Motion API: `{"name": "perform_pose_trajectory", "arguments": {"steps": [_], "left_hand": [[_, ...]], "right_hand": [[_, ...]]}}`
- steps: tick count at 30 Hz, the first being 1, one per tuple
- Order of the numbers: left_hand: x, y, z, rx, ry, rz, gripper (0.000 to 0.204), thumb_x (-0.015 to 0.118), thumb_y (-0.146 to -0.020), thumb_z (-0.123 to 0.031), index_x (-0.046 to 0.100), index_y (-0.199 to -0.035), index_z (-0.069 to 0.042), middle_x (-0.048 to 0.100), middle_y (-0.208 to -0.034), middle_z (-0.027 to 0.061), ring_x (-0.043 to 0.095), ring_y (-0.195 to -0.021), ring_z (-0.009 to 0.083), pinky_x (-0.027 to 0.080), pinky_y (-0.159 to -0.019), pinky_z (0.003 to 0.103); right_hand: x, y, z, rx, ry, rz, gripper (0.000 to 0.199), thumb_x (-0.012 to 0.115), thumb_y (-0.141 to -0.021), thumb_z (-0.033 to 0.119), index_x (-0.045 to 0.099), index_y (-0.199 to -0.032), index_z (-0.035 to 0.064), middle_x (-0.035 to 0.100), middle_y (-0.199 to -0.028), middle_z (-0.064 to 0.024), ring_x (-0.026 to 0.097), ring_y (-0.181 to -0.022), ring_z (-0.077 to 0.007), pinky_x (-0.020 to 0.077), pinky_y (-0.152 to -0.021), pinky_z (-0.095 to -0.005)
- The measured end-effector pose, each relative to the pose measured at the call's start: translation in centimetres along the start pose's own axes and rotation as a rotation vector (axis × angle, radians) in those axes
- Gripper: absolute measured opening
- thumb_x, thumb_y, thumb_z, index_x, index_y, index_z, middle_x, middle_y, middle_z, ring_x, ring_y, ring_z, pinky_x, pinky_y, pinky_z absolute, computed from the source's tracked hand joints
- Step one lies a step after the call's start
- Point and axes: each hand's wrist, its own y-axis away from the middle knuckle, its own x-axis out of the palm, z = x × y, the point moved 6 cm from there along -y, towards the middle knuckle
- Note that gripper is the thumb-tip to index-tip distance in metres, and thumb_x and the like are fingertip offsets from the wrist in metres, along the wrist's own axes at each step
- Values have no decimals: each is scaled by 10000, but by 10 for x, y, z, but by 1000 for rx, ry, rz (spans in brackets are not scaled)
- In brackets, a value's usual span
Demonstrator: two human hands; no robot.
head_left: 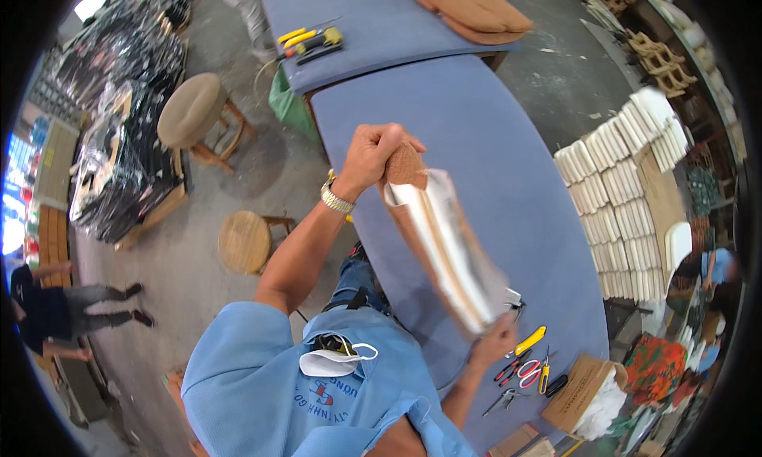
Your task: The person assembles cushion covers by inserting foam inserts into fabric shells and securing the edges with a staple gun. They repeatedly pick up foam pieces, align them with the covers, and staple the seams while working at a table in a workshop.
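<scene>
Above a blue-topped table (444, 100) I hold up a long upholstered piece (448, 247) with brown fabric on its outer sides. Its edge faces me, showing a white layer with a tan strip along it. My left hand (379, 151) is closed around the brown upper end of the piece. At its lower end is my right hand (494, 339), blurred, with the fingers closed on the near corner. The side of the piece turned away from me is hidden.
Pliers, red-handled scissors (529, 371) and a yellow cutter (530, 340) lie at the table's near right, beside a cardboard box (578, 393) with white stuffing. More tools and brown cushions (472, 13) lie on the far table. Stools (244, 243) stand left; white pads (619, 211) are stacked right.
</scene>
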Motion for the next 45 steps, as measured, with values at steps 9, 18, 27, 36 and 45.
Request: {"name": "perform_pose_trajectory", "arguments": {"steps": [9,18,27,36,45], "left_hand": [[106,-69,26,-67,259,301,572,624,-1017,-442,751,-730,37,704,-668,126,655,-594,168,525,-597,300],[175,-68,-13,72,-5,397,640,507,-1073,-465,750,-767,42,669,-660,131,640,-623,194,513,-624,343],[220,-25,-116,523,-678,82,457,577,-1019,-311,699,-648,-73,660,-648,101,587,-648,296,459,-743,418],[245,21,-137,655,-543,187,453,725,-917,-378,697,-1229,-50,717,-1139,154,680,-1067,299,483,-1012,418],[185,41,22,-239,-21,737,850,801,-830,-580,582,-1402,9,687,-1305,198,656,-1227,324,508,-1032,412]], "right_hand": [[24,14,124,-100,-536,336,451,714,-975,415,694,-1132,-7,651,-981,-117,652,-833,-217,546,-768,-335],[41,-127,248,-293,-249,333,427,736,-967,382,529,-837,31,521,-704,-83,482,-609,-199,421,-562,-368],[3,-131,192,-106,-724,1,423,487,-1114,327,527,-805,40,433,-714,49,400,-698,-81,318,-590,-273],[-37,-155,124,-97,-648,120,553,614,-1030,527,682,-1098,-17,665,-890,-29,602,-837,-118,497,-767,-280],[-40,-188,91,14,-832,139,651,604,-1002,607,697,-1033,-36,710,-960,-70,657,-891,-156,526,-797,-302]]}}
